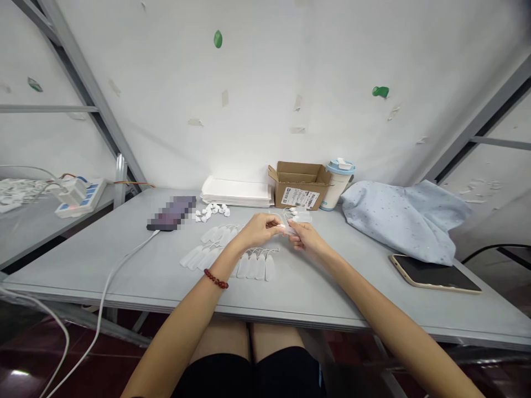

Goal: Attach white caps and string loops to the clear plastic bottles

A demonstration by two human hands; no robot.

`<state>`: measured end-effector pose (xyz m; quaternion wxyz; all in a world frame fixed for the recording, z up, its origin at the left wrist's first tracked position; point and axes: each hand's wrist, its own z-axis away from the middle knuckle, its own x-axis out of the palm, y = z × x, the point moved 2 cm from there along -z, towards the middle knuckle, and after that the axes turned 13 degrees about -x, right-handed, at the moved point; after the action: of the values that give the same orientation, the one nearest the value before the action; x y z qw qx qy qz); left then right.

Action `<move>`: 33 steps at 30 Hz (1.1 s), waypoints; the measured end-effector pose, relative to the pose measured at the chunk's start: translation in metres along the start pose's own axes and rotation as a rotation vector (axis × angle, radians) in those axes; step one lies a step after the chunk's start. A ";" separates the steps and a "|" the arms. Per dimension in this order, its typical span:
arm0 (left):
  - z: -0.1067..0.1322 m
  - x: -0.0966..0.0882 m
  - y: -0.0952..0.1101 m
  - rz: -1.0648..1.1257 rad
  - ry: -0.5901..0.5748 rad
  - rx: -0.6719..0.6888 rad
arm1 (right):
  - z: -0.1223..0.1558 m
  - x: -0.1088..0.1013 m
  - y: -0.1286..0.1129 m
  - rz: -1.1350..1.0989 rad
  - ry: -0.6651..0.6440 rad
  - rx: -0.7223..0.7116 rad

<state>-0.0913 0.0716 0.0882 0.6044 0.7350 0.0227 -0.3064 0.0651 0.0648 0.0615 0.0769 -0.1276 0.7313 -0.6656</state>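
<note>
My left hand [259, 230], with a red bead bracelet [216, 279] on its wrist, and my right hand [305, 237] meet above the grey table [315, 293]. Between their fingertips they pinch a small translucent white plastic piece [288, 228]. Its exact shape is partly hidden by my fingers. Just below my left hand lies a row of translucent white sleeves [254, 266] joined by thin cords. Further left lies another group of similar sleeves [198, 257]. A small heap of white pieces [211, 212] and more loose white items [297, 214] sit behind my hands.
A phone [171, 213] with a white cable [112, 276] lies at the back left. Along the wall stand white trays [236, 192], a cardboard box [299, 186] and a blue-lidded tumbler [338, 185]. A pale blue cloth [404, 221] and a tablet [433, 272] lie right.
</note>
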 end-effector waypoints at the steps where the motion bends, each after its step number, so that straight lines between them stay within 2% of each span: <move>1: -0.001 -0.001 -0.001 0.001 0.009 -0.010 | 0.000 0.001 0.000 -0.003 0.005 -0.008; 4: -0.004 -0.006 -0.005 -0.030 0.053 -0.035 | 0.000 0.003 -0.001 0.001 0.020 -0.055; 6: -0.007 -0.015 -0.009 -0.088 0.122 -0.082 | -0.001 0.001 -0.002 0.014 0.038 -0.101; 8: -0.008 -0.027 -0.015 -0.188 0.254 -0.192 | -0.002 -0.003 -0.004 0.036 0.081 -0.154; 13: 0.003 -0.062 -0.030 -0.602 0.636 -0.617 | -0.006 -0.017 -0.009 0.093 0.248 -0.286; 15: 0.008 -0.070 -0.034 -0.688 0.753 -0.703 | -0.008 -0.023 -0.009 0.108 0.305 -0.319; 17: 0.012 -0.076 -0.040 -0.722 0.821 -0.759 | -0.011 -0.030 -0.007 0.157 0.353 -0.350; 19: 0.013 -0.080 -0.047 -0.726 0.821 -0.799 | -0.015 -0.038 -0.004 0.263 0.383 -0.384; 26: 0.007 -0.090 -0.071 -0.737 0.704 -0.831 | -0.028 -0.062 0.013 0.850 0.395 -0.570; 33: 0.005 -0.092 -0.076 -0.841 0.657 -0.775 | -0.036 -0.070 0.028 1.013 0.352 -0.630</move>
<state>-0.1989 0.1186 0.0658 0.6156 0.4479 0.5999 -0.2460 0.1197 0.1213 0.0337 0.2199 0.3304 0.8639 -0.3100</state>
